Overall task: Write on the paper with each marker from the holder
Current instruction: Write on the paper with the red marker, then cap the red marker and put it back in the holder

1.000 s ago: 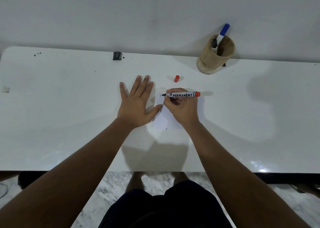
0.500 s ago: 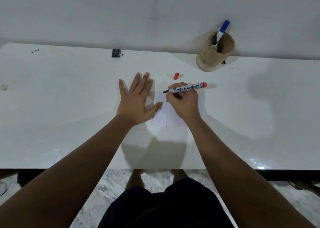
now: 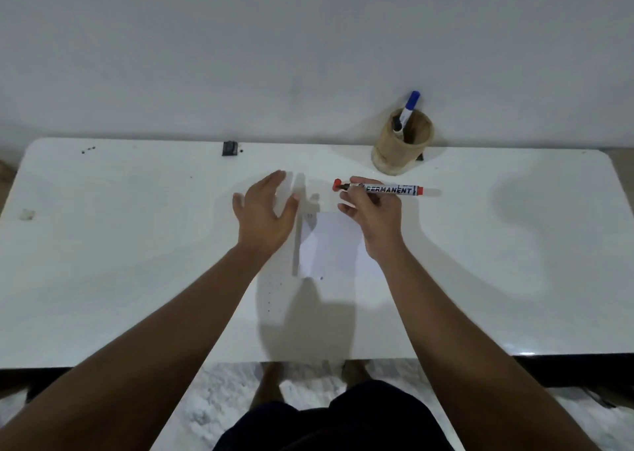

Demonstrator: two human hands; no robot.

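A small white paper point(image 3: 329, 244) lies on the white table point(image 3: 137, 261), with a few dark marks near its far left corner. My right hand point(image 3: 374, 215) is shut on a red permanent marker point(image 3: 391, 189), held level above the paper's far edge. The marker's tip meets the red cap point(image 3: 337, 184) on the table. My left hand point(image 3: 262, 210) hovers open, lifted off the paper's left side. A tan round holder point(image 3: 401, 150) stands at the back right with a blue-capped marker point(image 3: 410, 107) and a black-tipped one point(image 3: 397, 126) inside.
A small black object point(image 3: 230, 148) sits at the table's far edge, near the grey wall. Dark specks lie at the far left corner point(image 3: 87, 149) and a smudge at the left edge point(image 3: 26, 214). My legs and a marbled floor show below the near edge.
My left hand lifted off the paper and curled slightly. My right hand raised the marker from the paper and brought its tip to the red cap.
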